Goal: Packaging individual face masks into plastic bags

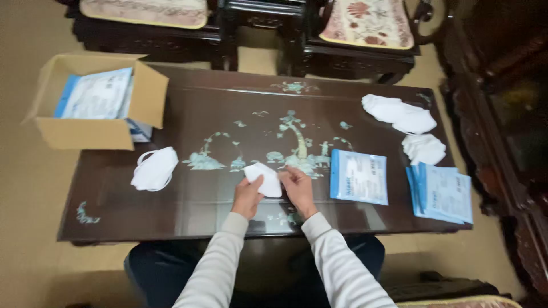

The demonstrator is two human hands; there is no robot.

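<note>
Fingers (257, 183) of both your hands pinch a white mask (264, 178); blue-edged packets (359, 177) lie right, more fill the cardboard box (85, 132).

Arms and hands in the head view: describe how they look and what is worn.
Both arms wear long, light grey-white ribbed knit sleeves with snug cuffs at the wrists. The left hand and right hand are bare: no gloves, and no rings or watch visible. Dark trousers show beneath the arms.
</note>
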